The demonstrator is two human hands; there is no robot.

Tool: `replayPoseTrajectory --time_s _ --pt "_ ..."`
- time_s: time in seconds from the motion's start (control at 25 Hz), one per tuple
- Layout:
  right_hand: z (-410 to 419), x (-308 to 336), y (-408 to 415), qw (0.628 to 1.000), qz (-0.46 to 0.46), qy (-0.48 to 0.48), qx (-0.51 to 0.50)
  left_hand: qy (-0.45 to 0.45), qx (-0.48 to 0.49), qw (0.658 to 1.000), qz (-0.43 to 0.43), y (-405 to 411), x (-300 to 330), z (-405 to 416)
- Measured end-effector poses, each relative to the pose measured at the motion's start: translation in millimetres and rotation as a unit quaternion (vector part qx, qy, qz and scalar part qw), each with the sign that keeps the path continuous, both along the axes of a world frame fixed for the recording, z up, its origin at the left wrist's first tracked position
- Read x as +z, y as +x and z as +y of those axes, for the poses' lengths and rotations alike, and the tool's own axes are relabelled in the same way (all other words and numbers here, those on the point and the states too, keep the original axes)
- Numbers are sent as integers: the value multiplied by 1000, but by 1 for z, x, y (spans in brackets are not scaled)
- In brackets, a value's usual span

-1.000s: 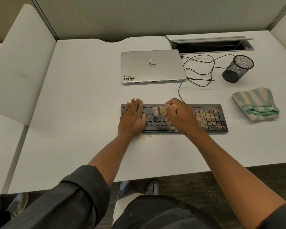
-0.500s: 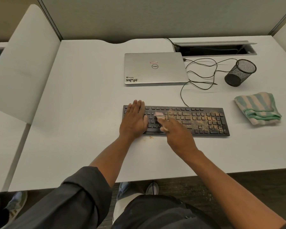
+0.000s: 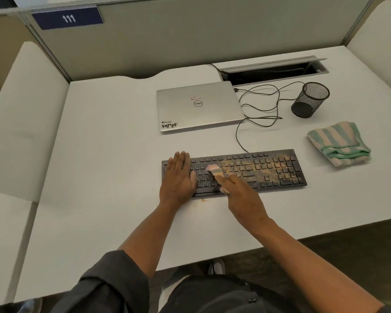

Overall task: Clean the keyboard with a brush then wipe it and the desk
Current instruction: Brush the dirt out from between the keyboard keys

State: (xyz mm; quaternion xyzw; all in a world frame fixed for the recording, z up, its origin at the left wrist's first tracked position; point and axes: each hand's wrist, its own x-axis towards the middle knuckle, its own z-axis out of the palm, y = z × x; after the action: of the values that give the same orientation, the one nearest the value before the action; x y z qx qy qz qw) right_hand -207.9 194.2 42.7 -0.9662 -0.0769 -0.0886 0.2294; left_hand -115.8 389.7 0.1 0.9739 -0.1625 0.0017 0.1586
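Right hand (image 3: 242, 195): grip closed around the brush (image 3: 215, 171); fingers curled on its handle, bristle end pointing away from the person.
Brush: small, pale head, blurred; resting on the keys left of the keyboard's middle.
Left hand (image 3: 178, 177): flat, fingers straight and together, pressing on the left end of the keyboard (image 3: 257, 170).
Keyboard: black, lying on the desk (image 3: 113, 154); tan dust over its middle and right keys, left keys look darker.
Crumbs (image 3: 203, 200): small tan speck on the desk just at the keyboard's near edge.
Cloth (image 3: 339, 143): striped green and pale, folded, on the desk right of the keyboard, apart from it.
Laptop (image 3: 199, 106): silver, lid shut, behind the keyboard.
Cable (image 3: 257, 109): black, looped beside the laptop.
Mesh cup (image 3: 310, 99): black, tipped on its side, behind the cloth.
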Motion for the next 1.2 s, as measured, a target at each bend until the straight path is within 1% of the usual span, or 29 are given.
replayPoseTrajectory --time_s 0.08,0.12,0.24,0.28,0.32,0.4,0.52,0.56,0.72,0.76,0.8,0.92,0.96,1.12,1.2 --pt "4 5 0 999 -10 2 -32 -1 0 1000 1 1 0 1" --pt "9 9 0 999 -13 20 -34 -1 0 1000 4 1 -1 1" --pt "23 30 14 986 31 158 -50 -3 -3 1000 7 1 0 2" --pt "22 36 22 977 43 195 -78 -2 -3 1000 10 2 1 2" --pt "18 41 33 970 55 209 -113 0 -3 1000 10 2 0 2" --pt "6 54 52 965 93 182 -162 3 -3 1000 9 3 0 3" --pt "-15 74 72 967 127 104 -195 5 -6 1000 17 3 1 3" --pt "-19 80 79 966 131 98 -200 5 -7 1000 20 4 1 3" --pt "-12 89 102 954 181 163 -176 2 -7 1000 17 4 1 3" --pt "-10 88 106 951 194 160 -178 0 -8 1000 19 4 0 3" --pt "-9 87 111 953 198 139 -184 -2 -9 1000 20 4 0 3" --pt "-11 93 125 954 201 23 -220 -8 -9 1000 19 5 -1 3" --pt "-10 96 128 954 197 16 -226 -10 -8 1000 18 5 -1 3" --pt "2 99 130 944 229 116 -205 -13 -12 1000 17 4 0 4" --pt "1 94 130 943 229 99 -220 -15 -12 1000 20 4 1 4"
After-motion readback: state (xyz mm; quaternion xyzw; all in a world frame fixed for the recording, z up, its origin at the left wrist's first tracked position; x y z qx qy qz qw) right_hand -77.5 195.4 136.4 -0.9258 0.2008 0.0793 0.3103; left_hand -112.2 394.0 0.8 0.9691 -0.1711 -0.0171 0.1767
